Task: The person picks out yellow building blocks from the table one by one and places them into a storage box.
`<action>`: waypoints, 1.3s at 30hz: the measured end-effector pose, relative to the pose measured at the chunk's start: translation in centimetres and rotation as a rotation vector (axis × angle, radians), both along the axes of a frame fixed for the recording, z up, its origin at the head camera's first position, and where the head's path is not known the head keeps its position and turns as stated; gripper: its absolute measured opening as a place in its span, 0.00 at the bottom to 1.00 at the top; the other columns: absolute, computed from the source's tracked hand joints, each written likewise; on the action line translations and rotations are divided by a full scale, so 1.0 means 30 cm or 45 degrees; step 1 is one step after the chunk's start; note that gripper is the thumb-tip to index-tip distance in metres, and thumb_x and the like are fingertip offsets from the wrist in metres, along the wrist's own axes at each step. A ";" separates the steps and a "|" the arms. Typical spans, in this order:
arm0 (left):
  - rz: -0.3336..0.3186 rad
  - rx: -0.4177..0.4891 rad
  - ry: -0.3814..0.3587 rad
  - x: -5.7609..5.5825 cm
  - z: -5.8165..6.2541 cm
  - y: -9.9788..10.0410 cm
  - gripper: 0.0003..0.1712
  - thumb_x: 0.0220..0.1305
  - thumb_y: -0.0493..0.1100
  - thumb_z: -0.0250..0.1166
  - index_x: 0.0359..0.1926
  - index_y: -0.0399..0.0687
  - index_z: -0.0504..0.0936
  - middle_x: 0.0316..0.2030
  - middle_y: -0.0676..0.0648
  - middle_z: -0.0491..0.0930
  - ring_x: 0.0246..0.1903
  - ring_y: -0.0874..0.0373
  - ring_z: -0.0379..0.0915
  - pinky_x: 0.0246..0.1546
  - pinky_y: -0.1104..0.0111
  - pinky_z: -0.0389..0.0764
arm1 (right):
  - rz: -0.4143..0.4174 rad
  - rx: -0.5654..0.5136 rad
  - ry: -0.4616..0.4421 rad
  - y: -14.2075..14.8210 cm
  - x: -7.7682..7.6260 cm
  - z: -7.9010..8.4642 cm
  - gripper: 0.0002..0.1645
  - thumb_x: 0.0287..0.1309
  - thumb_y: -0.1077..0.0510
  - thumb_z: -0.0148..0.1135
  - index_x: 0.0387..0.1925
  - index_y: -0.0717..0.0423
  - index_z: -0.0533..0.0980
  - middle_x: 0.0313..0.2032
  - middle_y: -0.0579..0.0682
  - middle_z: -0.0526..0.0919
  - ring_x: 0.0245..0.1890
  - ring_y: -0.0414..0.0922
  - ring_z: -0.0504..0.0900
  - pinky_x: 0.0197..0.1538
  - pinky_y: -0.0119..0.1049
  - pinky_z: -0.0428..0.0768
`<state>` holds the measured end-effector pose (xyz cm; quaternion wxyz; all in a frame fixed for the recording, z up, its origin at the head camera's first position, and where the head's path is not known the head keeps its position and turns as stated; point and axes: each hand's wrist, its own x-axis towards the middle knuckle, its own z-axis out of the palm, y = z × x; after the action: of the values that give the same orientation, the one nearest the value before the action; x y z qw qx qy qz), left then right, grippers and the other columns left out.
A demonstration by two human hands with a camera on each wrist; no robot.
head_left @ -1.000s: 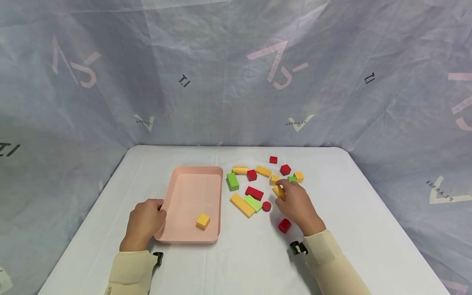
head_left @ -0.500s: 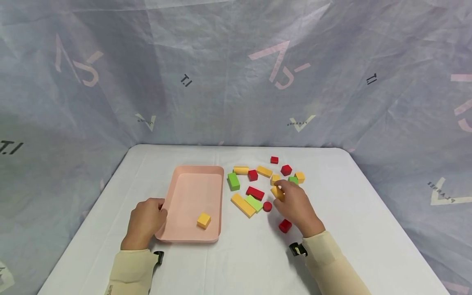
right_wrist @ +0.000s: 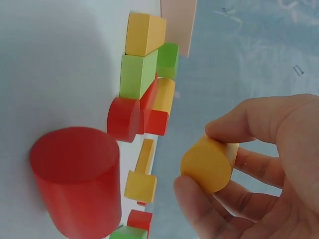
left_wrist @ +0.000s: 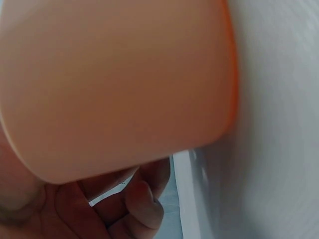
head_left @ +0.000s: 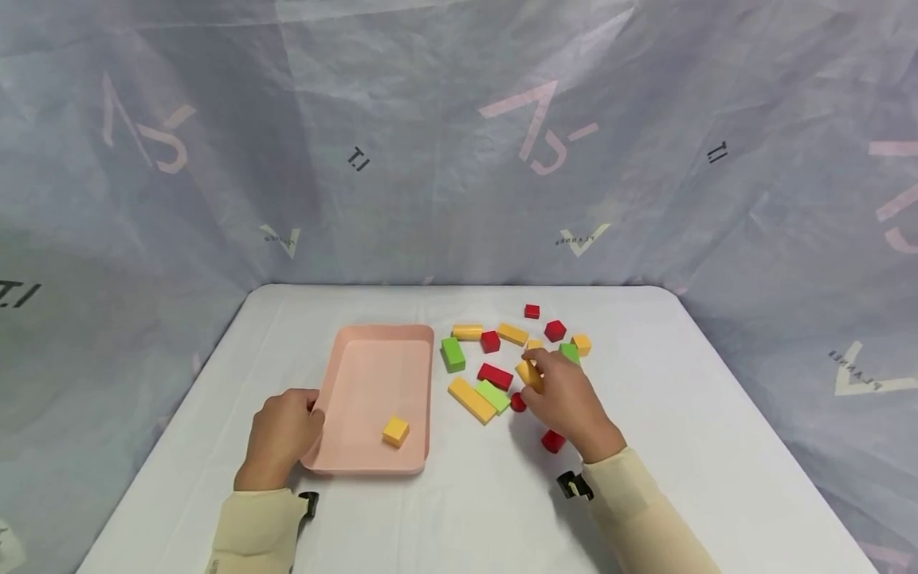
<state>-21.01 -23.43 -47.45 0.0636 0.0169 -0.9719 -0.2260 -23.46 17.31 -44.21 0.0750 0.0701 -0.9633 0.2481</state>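
At the left side of the pink tray [head_left: 373, 383], my left hand [head_left: 280, 434] grips the edge; in the left wrist view the tray wall [left_wrist: 119, 94] covers part of the fingers. One yellow cube [head_left: 396, 431] lies in the tray near its front right. My right hand [head_left: 570, 399] pinches a yellow cylinder [right_wrist: 207, 164] between thumb and fingers, held up off the table. Beneath and around that hand are a red cylinder [right_wrist: 75, 181], a red disc [right_wrist: 123, 119] and a light green flat block [head_left: 493, 396].
Several other blocks lie scattered right of the tray, among them a long yellow block [head_left: 472, 400], a green block [head_left: 453, 355], a red bar [head_left: 496, 376] and a yellow cylinder [head_left: 468, 332]. A grey printed cloth [head_left: 437, 159] hangs behind the white table [head_left: 466, 510].
My right hand has shifted slightly to the left, carrying the yellow cylinder. More of the green cube behind it shows now. The left hand keeps its place on the tray.
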 end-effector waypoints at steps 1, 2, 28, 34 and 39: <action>-0.002 -0.003 0.008 -0.002 -0.002 0.000 0.11 0.58 0.35 0.54 0.25 0.50 0.81 0.13 0.51 0.69 0.17 0.56 0.62 0.15 0.64 0.61 | 0.000 0.001 -0.001 -0.001 0.000 0.000 0.30 0.45 0.56 0.70 0.54 0.43 0.72 0.39 0.45 0.75 0.35 0.42 0.71 0.32 0.38 0.81; -0.002 -0.005 0.013 -0.003 -0.003 0.000 0.11 0.58 0.35 0.54 0.24 0.51 0.80 0.13 0.51 0.68 0.17 0.56 0.62 0.15 0.64 0.60 | 0.001 0.001 -0.005 -0.002 -0.001 0.001 0.30 0.45 0.56 0.70 0.54 0.43 0.72 0.39 0.46 0.75 0.35 0.42 0.71 0.32 0.38 0.81; 0.011 -0.005 -0.005 -0.001 -0.003 0.002 0.11 0.58 0.35 0.54 0.26 0.50 0.80 0.14 0.51 0.70 0.18 0.55 0.62 0.15 0.63 0.62 | 0.136 0.027 0.101 -0.065 0.033 0.017 0.28 0.44 0.57 0.68 0.52 0.44 0.73 0.40 0.42 0.76 0.34 0.37 0.71 0.35 0.35 0.80; 0.013 0.000 -0.007 -0.002 -0.005 0.003 0.10 0.58 0.35 0.55 0.32 0.48 0.84 0.17 0.51 0.73 0.18 0.55 0.64 0.17 0.63 0.65 | 0.165 0.032 0.132 -0.080 0.040 0.019 0.27 0.45 0.57 0.66 0.52 0.45 0.74 0.39 0.42 0.75 0.33 0.37 0.70 0.33 0.33 0.78; 0.024 -0.002 -0.014 0.000 -0.001 0.004 0.12 0.59 0.36 0.56 0.38 0.46 0.85 0.21 0.50 0.77 0.20 0.56 0.66 0.18 0.62 0.67 | 0.177 0.022 0.133 -0.096 0.045 0.023 0.28 0.44 0.57 0.66 0.52 0.44 0.74 0.37 0.41 0.74 0.30 0.37 0.69 0.28 0.31 0.75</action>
<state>-21.02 -23.31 -47.46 0.0605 0.0273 -0.9722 -0.2247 -22.10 14.43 -43.51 0.1073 0.1503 -0.9530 0.2404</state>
